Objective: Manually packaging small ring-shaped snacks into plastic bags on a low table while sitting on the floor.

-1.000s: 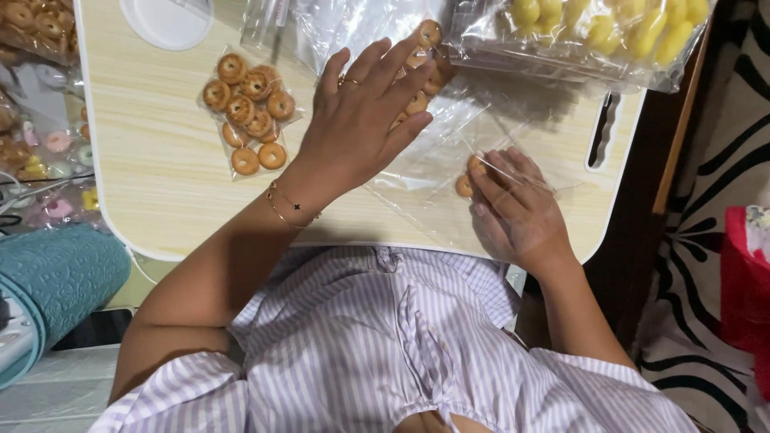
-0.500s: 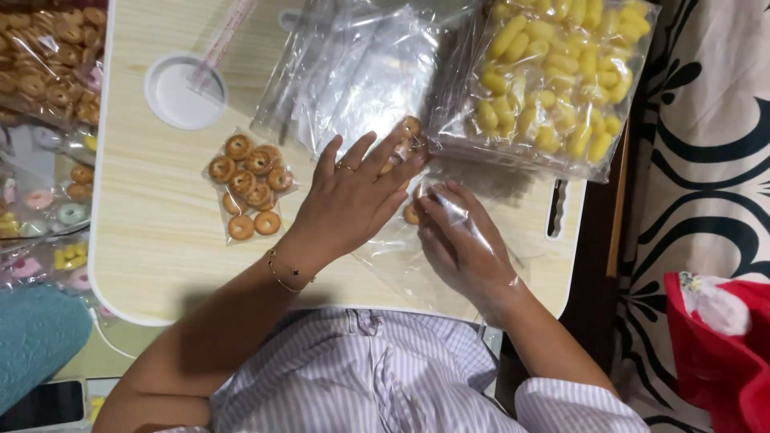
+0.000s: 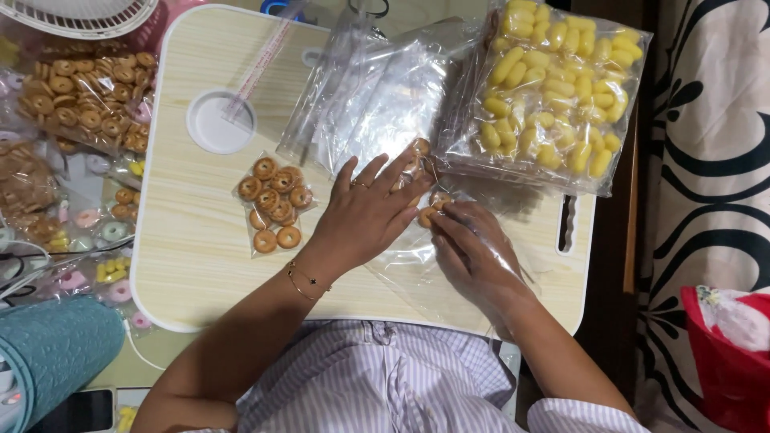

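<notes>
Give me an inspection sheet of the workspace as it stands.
Surface: pale wooden lap table.
Job's things: clear bag under both hands; ring cookies at the fingertips.
Clutter: filled cookie packet, stack of empty bags, bag of yellow snacks, round white recess.
Hands: left hand flat on the cookies; right hand inside the bag, pinching a cookie.
Cables: thin cords at left.
Surroundings: teal roll, patterned cloth.

A: What else is on my table (image 3: 184, 265)?
B: A sealed bag of ring cookies (image 3: 272, 202), a big bag of yellow snacks (image 3: 553, 92), and a teal roll (image 3: 56, 345) off to the left.
</notes>
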